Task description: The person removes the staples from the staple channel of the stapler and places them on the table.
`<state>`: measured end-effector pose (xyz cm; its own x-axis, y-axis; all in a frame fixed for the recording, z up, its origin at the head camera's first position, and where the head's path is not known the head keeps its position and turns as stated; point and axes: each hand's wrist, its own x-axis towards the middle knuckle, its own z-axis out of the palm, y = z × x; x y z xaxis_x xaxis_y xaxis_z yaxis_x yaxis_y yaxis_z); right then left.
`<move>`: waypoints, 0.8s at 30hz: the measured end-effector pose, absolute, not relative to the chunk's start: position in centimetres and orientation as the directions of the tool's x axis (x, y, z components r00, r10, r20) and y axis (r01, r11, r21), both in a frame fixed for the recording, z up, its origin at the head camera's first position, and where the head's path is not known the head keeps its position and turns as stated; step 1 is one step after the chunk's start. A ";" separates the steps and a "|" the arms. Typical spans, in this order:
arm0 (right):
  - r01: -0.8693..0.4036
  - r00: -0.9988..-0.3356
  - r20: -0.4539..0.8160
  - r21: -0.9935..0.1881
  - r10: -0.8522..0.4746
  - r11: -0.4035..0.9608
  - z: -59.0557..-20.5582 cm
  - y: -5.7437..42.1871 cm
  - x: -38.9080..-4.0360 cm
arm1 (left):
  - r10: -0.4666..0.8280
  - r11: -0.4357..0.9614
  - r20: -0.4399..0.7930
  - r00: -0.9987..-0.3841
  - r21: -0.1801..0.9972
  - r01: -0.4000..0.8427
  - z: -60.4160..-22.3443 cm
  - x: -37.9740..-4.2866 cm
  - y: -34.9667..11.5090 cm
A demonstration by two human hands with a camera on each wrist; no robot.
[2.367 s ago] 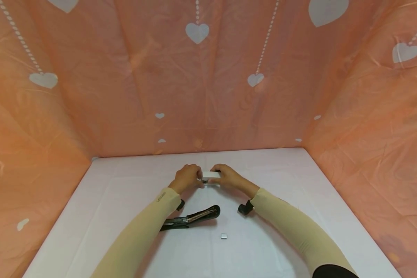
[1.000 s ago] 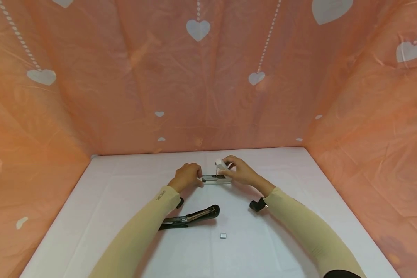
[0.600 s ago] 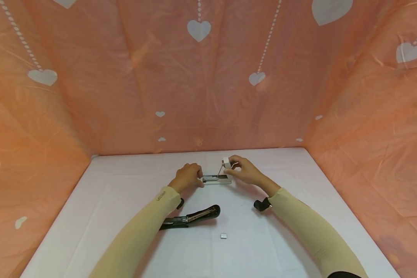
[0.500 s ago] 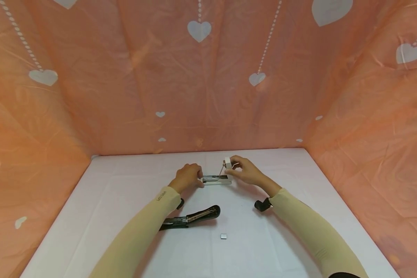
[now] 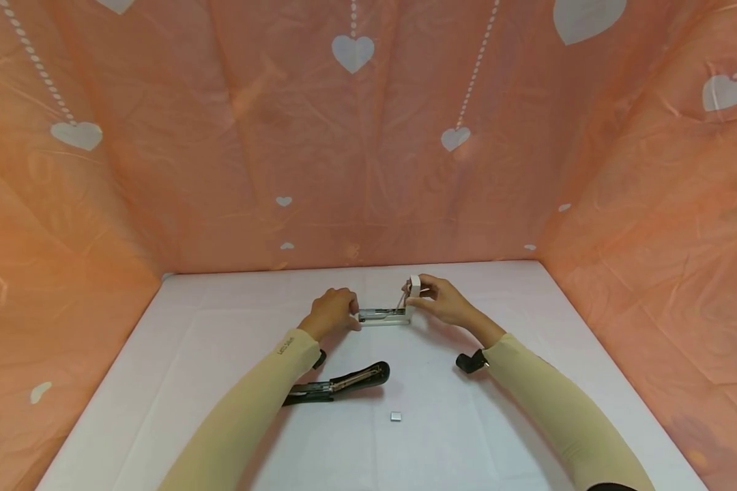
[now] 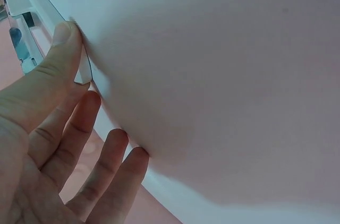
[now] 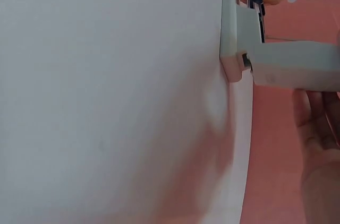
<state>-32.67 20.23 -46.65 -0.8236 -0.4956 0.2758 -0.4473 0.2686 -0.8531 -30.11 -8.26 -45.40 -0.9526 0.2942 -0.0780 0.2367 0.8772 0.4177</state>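
Observation:
A white stapler [image 5: 385, 323] lies on the table with its top cover [image 5: 415, 286] swung up to about vertical, baring the metal staple channel [image 5: 381, 314]. A thin rod runs from the cover to the channel. My left hand [image 5: 334, 314] pinches the base's left end; in the left wrist view the thumb [image 6: 62, 41] lies along the base's side. My right hand [image 5: 445, 300] holds the raised cover between thumb and fingers. In the right wrist view, the cover [image 7: 297, 62] stands out from the hinge, with right-hand fingers [image 7: 313, 115] against it.
Closer to me lies a black stapler [image 5: 359, 379], its top tilted up and its left end hidden behind the left sleeve [image 5: 246, 409]. A small silver block [image 5: 396, 417], like a short stick of staples, sits to its right. Orange curtains with hearts enclose the white table [image 5: 467, 436].
My right hand has lifted the white stapler's cover from lying over the base and swung it back rightward to upright, exposing the channel. The left hand has stayed at the base's left end.

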 end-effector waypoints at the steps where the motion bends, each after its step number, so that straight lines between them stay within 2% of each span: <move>1: -0.446 -0.822 0.279 -0.857 -0.496 0.257 -46.7 20.3 -32.7 | 0.294 0.878 -0.076 -0.953 0.415 0.238 -45.4 -30.1 -8.3; 24: -0.361 -0.858 0.208 -0.895 -0.470 0.263 -47.3 23.5 -32.3 | 0.314 0.873 -0.060 -0.948 0.411 0.264 -45.7 -30.3 -8.3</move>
<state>-32.33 23.46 -47.29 -0.8580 -0.4695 0.2082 -0.3611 0.2632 -0.8946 -30.28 -8.26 -45.73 -0.9475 0.3141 -0.0597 0.2635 0.8729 0.4105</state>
